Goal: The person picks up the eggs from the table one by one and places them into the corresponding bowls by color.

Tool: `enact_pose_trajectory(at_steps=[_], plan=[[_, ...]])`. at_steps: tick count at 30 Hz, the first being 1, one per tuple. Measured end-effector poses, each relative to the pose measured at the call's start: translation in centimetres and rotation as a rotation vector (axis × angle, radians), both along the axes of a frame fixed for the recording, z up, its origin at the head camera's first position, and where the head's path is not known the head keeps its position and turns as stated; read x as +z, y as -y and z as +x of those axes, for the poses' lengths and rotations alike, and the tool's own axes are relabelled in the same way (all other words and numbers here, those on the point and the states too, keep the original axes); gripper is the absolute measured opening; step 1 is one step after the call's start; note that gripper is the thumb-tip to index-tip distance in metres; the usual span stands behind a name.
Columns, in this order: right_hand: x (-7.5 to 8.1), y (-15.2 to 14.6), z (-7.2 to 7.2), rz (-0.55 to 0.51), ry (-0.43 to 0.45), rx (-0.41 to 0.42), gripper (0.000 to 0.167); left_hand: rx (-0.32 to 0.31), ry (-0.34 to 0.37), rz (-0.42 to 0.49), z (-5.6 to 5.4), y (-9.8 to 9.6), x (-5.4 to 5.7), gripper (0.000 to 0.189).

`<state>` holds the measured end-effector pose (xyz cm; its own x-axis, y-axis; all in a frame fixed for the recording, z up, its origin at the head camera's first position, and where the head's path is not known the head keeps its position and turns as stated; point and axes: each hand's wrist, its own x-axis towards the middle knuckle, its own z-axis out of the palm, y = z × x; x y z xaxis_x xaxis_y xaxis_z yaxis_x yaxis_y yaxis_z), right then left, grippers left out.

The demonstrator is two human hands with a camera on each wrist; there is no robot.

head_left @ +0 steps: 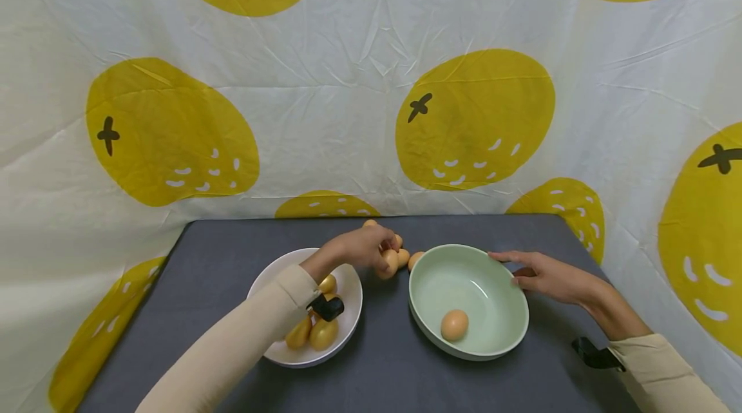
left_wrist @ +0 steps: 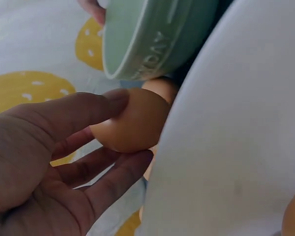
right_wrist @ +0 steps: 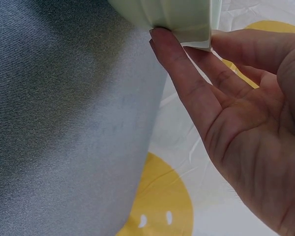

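Note:
My left hand reaches past the white bowl and holds a brown egg between thumb and fingertips. More brown eggs lie just beyond it on the dark tabletop, partly hidden by the hand. At the right, my right hand pinches the rim of a pale green bowl; in the right wrist view its thumb is at the edge and its fingers are against the outer wall. A single egg sits inside this bowl, toward the near side.
A white bowl with several golden pear-shaped fruits stands at the left, under my left forearm. Behind the dark table hangs a white cloth printed with big yellow fruits. A black strap shows at my left cuff.

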<state>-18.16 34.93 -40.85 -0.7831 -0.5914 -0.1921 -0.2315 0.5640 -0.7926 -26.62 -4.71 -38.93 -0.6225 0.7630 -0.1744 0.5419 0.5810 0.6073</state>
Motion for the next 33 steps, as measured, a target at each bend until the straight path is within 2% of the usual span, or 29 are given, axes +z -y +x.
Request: enact_pose_trajectory(at_steps=[6,14,20,33], plan=[[0.0,-0.1,-0.1,-0.002,0.005,0.001,0.061,0.002,-0.018,0.071,0.3,-0.2,0.4,0.042],[0.0,-0.1,-0.1,-0.009,0.009,0.009,0.061,0.049,0.014,0.146,1.2,-0.9,0.7,0.037],[0.0,0.0,0.0,-0.021,0.014,0.009,0.061,0.062,0.027,0.204,1.6,-1.4,0.7,0.037],[0.2,0.1,0.1,-0.022,0.013,0.016,0.060,0.043,0.025,0.199,2.7,-3.4,0.6,0.034]])
